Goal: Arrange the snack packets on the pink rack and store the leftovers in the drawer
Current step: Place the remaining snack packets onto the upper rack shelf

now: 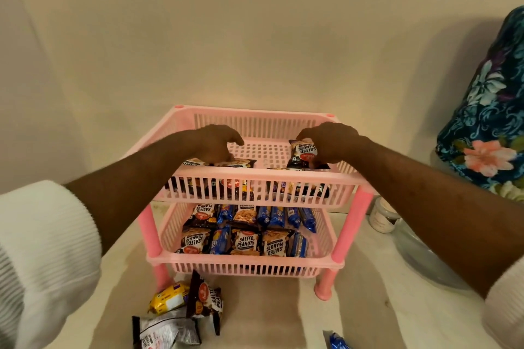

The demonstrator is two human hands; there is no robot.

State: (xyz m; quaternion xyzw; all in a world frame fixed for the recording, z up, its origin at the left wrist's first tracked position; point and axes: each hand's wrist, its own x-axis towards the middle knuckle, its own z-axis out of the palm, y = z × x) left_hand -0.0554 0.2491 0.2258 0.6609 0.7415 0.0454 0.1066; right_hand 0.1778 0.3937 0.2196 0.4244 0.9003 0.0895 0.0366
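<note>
A pink two-tier rack (255,174) stands on the counter against the wall. My right hand (331,142) grips a salted peanuts packet (303,153) upright inside the top tray's right side. My left hand (217,142) reaches into the top tray's left side, its fingertips on a flat peanut packet (236,163). The lower tray (243,259) is filled with several peanut packets and blue biscuit packets. A pile of loose packets (181,309) lies on the counter in front of the rack. No drawer is in view.
A blue packet (337,341) lies at the bottom edge, right of centre. A small white jar (381,217) and a clear glass lid (422,258) sit to the right of the rack. A floral cloth-covered object (487,110) stands at the far right.
</note>
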